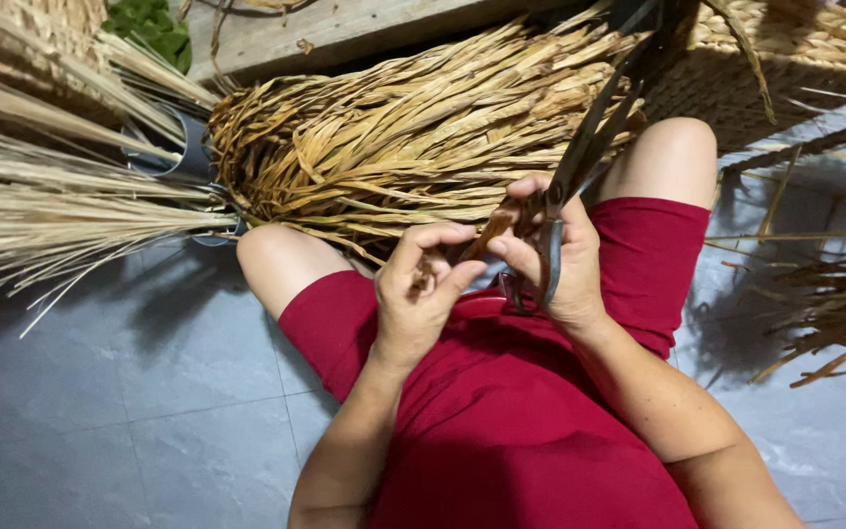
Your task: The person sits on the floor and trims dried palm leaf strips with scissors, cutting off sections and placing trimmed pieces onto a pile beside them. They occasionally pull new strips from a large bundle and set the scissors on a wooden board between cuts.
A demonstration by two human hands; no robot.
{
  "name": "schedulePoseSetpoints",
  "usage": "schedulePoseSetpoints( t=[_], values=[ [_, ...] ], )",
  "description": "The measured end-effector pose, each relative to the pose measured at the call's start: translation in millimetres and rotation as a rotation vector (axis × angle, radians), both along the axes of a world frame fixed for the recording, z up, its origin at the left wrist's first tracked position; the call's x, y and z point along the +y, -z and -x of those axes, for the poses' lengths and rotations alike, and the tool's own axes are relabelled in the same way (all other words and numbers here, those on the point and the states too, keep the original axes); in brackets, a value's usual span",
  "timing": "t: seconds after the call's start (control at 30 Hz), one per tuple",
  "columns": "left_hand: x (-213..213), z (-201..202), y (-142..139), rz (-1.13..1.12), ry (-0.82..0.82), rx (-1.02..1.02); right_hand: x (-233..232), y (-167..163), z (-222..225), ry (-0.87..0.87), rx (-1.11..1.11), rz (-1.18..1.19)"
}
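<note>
Dried, straw-coloured plant strips lie in a thick bundle [413, 127] across the person's knees, reaching from the left knee up toward the top of the view. Both hands meet just in front of it, above the lap in red shorts [501, 392].

The left hand [421, 294] is curled, its thumb and forefinger pinched on a narrow brownish strip [496, 230] that runs up and to the right toward the other hand. The right hand [555, 260] is closed around the handles of a pair of dark metal scissors [589, 147]; the fingers wrap one loop while the long blades point up and away over the bundle, slightly parted. The strip sits between the two hands, touching both, and its far end lies near the base of the blades; whether the blades are touching it cannot be told.

To the left, a sheaf of thin pale stalks [61, 216] fans out over the grey tiled floor [149, 392], and behind it stands a dark round container [188, 147]. A weathered wooden plank [345, 29] runs along the top, with a bit of green leaf beside it. At the upper right is a piece of woven basketwork [795, 49], and more loose dry stalks [834, 304] lie on the floor at the right edge.
</note>
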State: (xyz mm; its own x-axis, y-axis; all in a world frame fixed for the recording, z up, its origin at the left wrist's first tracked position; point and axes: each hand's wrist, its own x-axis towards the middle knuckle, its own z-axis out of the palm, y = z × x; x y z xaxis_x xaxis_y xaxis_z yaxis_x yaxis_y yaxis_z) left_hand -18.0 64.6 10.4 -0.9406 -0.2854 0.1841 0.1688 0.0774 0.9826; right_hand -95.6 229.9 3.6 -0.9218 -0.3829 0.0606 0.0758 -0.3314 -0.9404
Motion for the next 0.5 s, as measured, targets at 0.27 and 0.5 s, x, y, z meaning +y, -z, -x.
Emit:
schedulePoseSetpoints(
  t=[0.27,0.5],
  values=[
    [-1,0,-3,-0.309,0.111,-0.08,-4,-15,-2,-0.033,-0.027,0.079],
    [-16,-9,3,-0.712,0.467,-0.264,-1,-21,-2,-0.175,-0.107,0.112]
  ],
)
